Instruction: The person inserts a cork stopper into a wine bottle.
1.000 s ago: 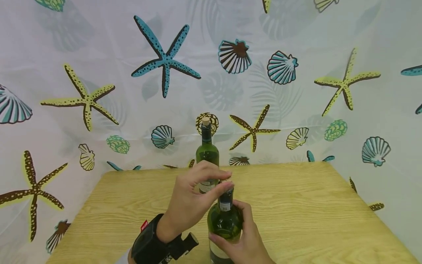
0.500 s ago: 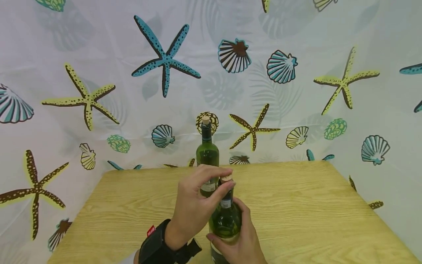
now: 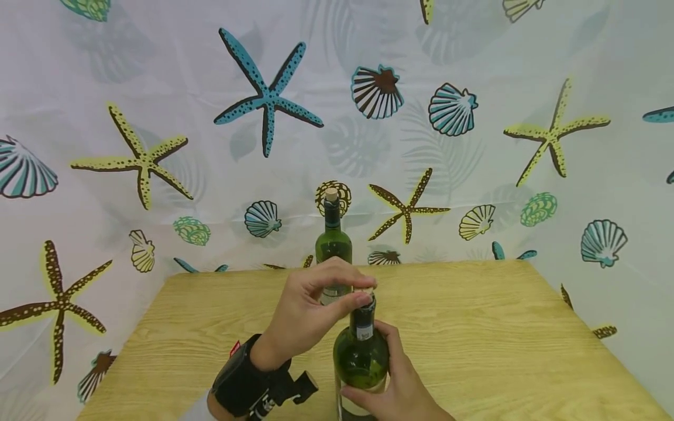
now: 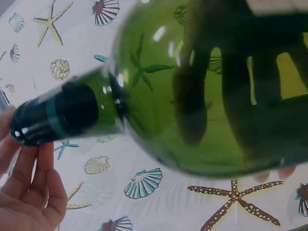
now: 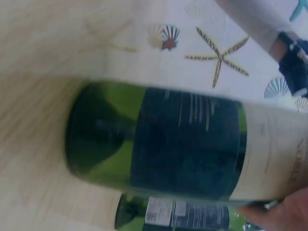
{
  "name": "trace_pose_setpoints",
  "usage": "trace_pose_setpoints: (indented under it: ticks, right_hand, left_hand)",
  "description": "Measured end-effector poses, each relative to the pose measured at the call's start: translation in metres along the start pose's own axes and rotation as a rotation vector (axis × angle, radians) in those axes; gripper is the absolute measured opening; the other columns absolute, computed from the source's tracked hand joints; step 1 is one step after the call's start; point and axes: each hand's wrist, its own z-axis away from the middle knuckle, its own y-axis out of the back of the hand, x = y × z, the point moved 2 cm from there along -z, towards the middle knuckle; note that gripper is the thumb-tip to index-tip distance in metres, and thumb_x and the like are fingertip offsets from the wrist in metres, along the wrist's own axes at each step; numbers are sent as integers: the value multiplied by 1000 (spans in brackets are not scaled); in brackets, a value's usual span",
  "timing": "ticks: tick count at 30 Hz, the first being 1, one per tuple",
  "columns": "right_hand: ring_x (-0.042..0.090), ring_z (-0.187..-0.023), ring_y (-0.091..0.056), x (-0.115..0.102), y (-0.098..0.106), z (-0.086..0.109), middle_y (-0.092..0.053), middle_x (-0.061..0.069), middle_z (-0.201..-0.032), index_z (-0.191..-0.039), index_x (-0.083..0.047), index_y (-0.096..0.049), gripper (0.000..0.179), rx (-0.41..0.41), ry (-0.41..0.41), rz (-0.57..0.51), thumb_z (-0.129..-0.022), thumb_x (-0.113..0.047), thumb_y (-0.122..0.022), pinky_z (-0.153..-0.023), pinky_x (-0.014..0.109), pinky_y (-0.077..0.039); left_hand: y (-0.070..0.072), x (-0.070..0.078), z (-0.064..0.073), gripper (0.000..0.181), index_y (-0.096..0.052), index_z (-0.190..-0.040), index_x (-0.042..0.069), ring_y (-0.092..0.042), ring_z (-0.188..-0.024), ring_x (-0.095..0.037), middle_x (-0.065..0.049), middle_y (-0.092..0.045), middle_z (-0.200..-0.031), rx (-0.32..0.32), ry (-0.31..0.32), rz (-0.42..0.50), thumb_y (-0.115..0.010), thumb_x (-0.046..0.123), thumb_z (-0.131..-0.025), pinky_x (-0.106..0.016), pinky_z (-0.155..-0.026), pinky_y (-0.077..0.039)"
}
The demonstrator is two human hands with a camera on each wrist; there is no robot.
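A green wine bottle (image 3: 360, 356) stands close in front at the table's near side. My left hand (image 3: 305, 310) pinches the cork (image 3: 364, 289) at its mouth between thumb and index finger. My right hand (image 3: 397, 386) grips the bottle's shoulder from the right. In the left wrist view the bottle (image 4: 192, 96) looms large, with the left hand (image 4: 31, 192) at the neck's end. The right wrist view shows its lower body with dark and cream labels (image 5: 190, 144), and part of the right hand (image 5: 288, 211). How deep the cork sits is hidden.
A second green wine bottle (image 3: 333, 242) with a cork (image 3: 331, 195) in its mouth stands behind, partly covered by the left hand. Both are on a wood-grain table (image 3: 474, 339). A white cloth (image 3: 337, 146) printed with starfish and shells hangs around the back and sides.
My left wrist swung right, then back left, its thumb and index finger staying at the cork. The bottle has shifted slightly right and down in view. The right hand keeps its grip.
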Motion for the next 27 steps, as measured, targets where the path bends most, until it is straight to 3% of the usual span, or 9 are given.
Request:
trace_pose_setpoints:
  ticks: [3,6,10,13,16,22,27]
  right_hand:
    - [19,-113,-59,1,2,1,-51,4,-135,-144,-22,-27,86,-17,-19,-2,-80,-16,-83,-94,34,-49]
    - [17,-113,-59,-2,-2,4,-52,-4,-134,-144,-26,-29,90,85,-47,93,-75,-22,-87,-94,37,-49]
    - [15,-112,-59,-8,-9,8,-52,-8,-133,-144,-30,-31,92,223,-60,206,-72,-31,-89,-92,39,-51]
    - [12,-108,-60,-10,-13,8,-53,-9,-130,-143,-30,-31,89,248,-44,241,-74,-32,-87,-89,38,-52]
    - [12,-105,-62,-11,-11,6,-55,-8,-128,-142,-28,-31,86,211,-16,234,-76,-30,-85,-88,38,-52]
    - [16,-110,-61,-7,1,2,-54,0,-131,-144,-23,-28,84,38,86,170,-80,-25,-83,-91,38,-51]
    - [19,-111,-60,-3,7,-2,-54,4,-131,-145,-18,-26,84,-36,152,109,-82,-17,-81,-93,36,-50]
  left_hand:
    - [2,2,-2,17,-72,-106,0,-64,-97,-19,-10,-69,-101,-36,53,-49,-68,-1,-89,-38,-86,-54]
    - [0,9,-2,18,-74,-107,7,-63,-102,-14,-2,-70,-105,-27,81,-203,-71,6,-89,-34,-89,-52]
    - [-8,17,-1,17,-74,-105,11,-61,-105,-13,0,-69,-107,48,65,-340,-73,12,-89,-31,-91,-50]
    - [-12,16,1,16,-75,-103,9,-62,-101,-14,-1,-69,-104,103,71,-295,-73,8,-88,-32,-89,-51]
    - [-11,11,3,16,-74,-102,4,-63,-98,-17,-6,-69,-102,118,46,-189,-71,1,-87,-34,-86,-53]
    - [-6,-1,-2,11,-71,-99,-4,-64,-93,-22,-15,-68,-96,36,-74,-7,-68,-2,-89,-37,-80,-55]
    - [-4,-4,-6,10,-71,-99,-1,-65,-92,-21,-13,-68,-97,-9,-60,-16,-68,-2,-89,-37,-80,-55]
